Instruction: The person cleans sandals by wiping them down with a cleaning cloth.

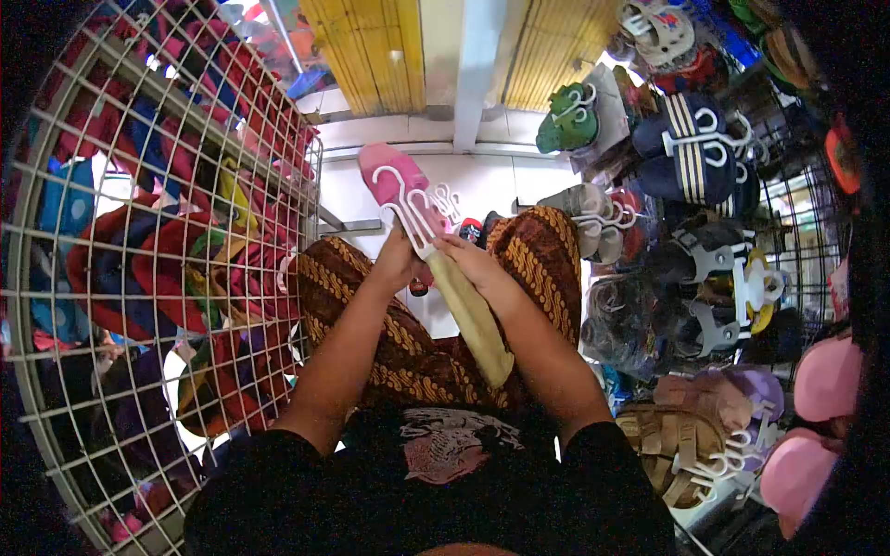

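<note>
Between my knees, a pink sandal (378,171) with a white plastic hanger (414,216) is held up in front of me. My left hand (397,259) is closed round the hanger and sandal from the left side. From the right, my right hand (470,262) is closed on the top of a pale yellow-green cloth or sleeve (470,320), just by the lower end of the hanger. The cloth hangs down toward my lap. Some finger parts are hidden behind the items.
A wire grid rack (176,269) with colourful items stands at the left. On the right, footwear on hangers includes navy striped sandals (691,153), green sandals (567,120) and brown sandals (672,435). Patterned trousers (542,269) cover my bent knees.
</note>
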A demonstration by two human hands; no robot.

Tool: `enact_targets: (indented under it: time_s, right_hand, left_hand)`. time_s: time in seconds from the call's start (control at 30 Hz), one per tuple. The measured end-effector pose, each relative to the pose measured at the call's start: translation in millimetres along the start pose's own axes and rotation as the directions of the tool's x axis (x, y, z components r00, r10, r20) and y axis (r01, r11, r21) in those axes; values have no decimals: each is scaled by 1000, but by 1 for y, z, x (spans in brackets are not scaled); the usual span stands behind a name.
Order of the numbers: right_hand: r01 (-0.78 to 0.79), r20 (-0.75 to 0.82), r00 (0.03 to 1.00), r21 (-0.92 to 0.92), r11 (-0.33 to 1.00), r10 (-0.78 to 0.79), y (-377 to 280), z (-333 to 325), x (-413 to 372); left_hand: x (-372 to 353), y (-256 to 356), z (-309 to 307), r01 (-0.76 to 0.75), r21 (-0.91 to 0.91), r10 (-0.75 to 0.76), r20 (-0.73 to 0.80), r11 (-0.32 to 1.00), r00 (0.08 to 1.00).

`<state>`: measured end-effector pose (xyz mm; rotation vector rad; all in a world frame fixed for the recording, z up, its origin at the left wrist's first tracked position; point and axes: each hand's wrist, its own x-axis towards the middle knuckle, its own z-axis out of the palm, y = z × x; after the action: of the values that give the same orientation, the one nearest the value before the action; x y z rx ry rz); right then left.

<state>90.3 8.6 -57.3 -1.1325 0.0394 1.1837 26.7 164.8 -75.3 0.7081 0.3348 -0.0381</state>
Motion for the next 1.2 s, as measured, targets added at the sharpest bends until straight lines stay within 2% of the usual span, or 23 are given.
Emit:
enact_targets:
  time_s: [0.1, 0.13, 0.17, 0.23, 0.27, 0.3, 0.37, 0.4, 0.5, 0.53, 0.63, 0.67, 0.77, 0.87, 0.9, 0.97, 1.0, 1.1, 1.13, 1.2]
  right_hand:
    - [26, -58, 998, -19, 999, -27, 20, -15, 17]
    - [88, -59, 994, -34, 996, -90, 21, -16, 15]
    - [93, -105, 989, -129, 987, -107, 20, -18, 18]
    - [86, -192, 969, -322, 943, -154, 24, -28, 24]
    - [57, -223, 961, -410, 910, -161, -4, 0, -6]
    - [-2, -218, 972, -375, 927, -86, 22, -24, 19]
    - [-22, -266, 938, -683, 730, -222, -11, 17, -21]
    - [-101, -267, 960, -608, 788, -83, -2, 6, -13]
    - [-81, -222, 961, -794, 602, -164, 18, 0, -18]
    - [-42, -148, 983, -747, 664, -105, 12, 10, -36]
    - [125, -16, 978, -757, 641, -210, 31, 12, -63]
    - [143, 22, 984, -697, 703, -178, 30, 11, -74]
    - [-170, -12, 984, -383, 908, 179, 15, 23, -130]
    - [-194, 84, 978, 59, 979, 189, 35, -13, -160]
    - [-184, 130, 978, 186, 965, 161, 33, -12, -163]
    - [-166, 210, 974, 430, 888, 80, 18, 3, -173]
    - [-10, 125, 992, 335, 942, -34, 4, 25, -173]
    - [-38, 125, 992, 207, 978, 13, 8, 30, -153]
    - [-36, 143, 990, 158, 987, 13, 9, 25, -148]
    - [-150, 110, 985, 142, 978, 135, 15, 11, -139]
  left_hand:
    - [10, 10, -19, -11, -188, -18, -155, 982, 988]
    - [14, 10, -30, -9, -304, -77, -270, 953, 960]
    - [13, 10, -44, 49, -418, -183, -286, 907, 941]
    - [21, 4, -72, 86, -436, -296, -440, 896, 848]
    - [25, 0, -85, 126, -429, -358, -518, 895, 777]
    - [28, -3, -97, 157, -415, -393, -578, 896, 715]
    - [32, -9, -106, 205, -443, -468, -640, 873, 609]
    - [28, -3, -94, 165, -524, -507, -621, 836, 599]
    - [37, -11, -105, 24, -466, -347, -623, 885, 701]
    - [40, -12, -108, -27, -445, -288, -623, 895, 727]
    - [40, -11, -107, 57, -444, -329, -566, 894, 756]
    - [35, -9, -99, 48, -439, -330, -595, 897, 733]
    - [33, -14, -101, 66, -408, -298, -537, 911, 789]
    - [38, -15, -99, 99, -357, -268, -464, 929, 844]
    - [40, -17, -97, 111, -337, -260, -436, 935, 862]
    - [41, -16, -86, 86, -387, -207, -284, 918, 936]
    - [40, -13, -77, 76, -409, -173, -205, 909, 963]
    - [6, 25, -2, 99, -471, -197, -163, 877, 967]
    - [9, 13, -7, 73, -426, -133, -111, 902, 985]
    - [6, 10, -2, 140, -426, -168, -29, 894, 985]
